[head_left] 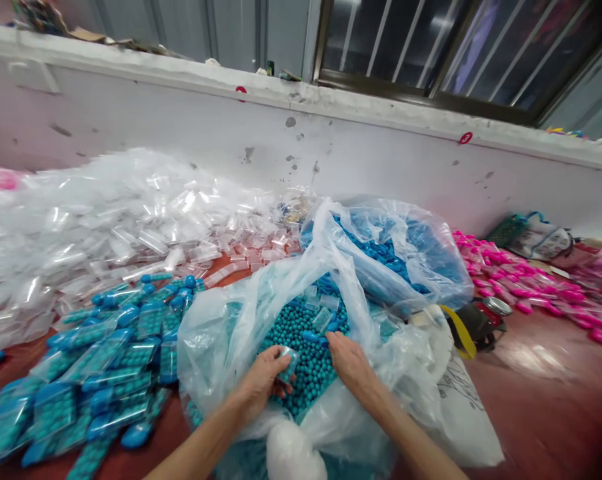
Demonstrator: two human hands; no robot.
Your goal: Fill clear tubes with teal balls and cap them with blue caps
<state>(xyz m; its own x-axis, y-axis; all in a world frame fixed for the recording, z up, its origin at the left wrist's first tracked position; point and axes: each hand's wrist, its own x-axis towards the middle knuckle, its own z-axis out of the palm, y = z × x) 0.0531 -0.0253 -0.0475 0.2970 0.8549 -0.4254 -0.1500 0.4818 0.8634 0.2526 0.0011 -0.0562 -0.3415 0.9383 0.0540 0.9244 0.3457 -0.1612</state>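
Note:
A large clear plastic bag stands open in front of me, with many small round teal beads inside. My left hand is closed around a small clear plastic container over the beads. My right hand pinches the end of a blue plastic piece, perhaps a cap, at the beads' right side. A few small clear containers lie on the beads just beyond my hands. What fills the held container is hard to make out.
Left lie bead-filled clear containers with blue ends, before a big heap of empty clear containers. Behind is a bag of blue pieces. Pink pieces and a jar with a metal lid are on the right. A wall closes the back.

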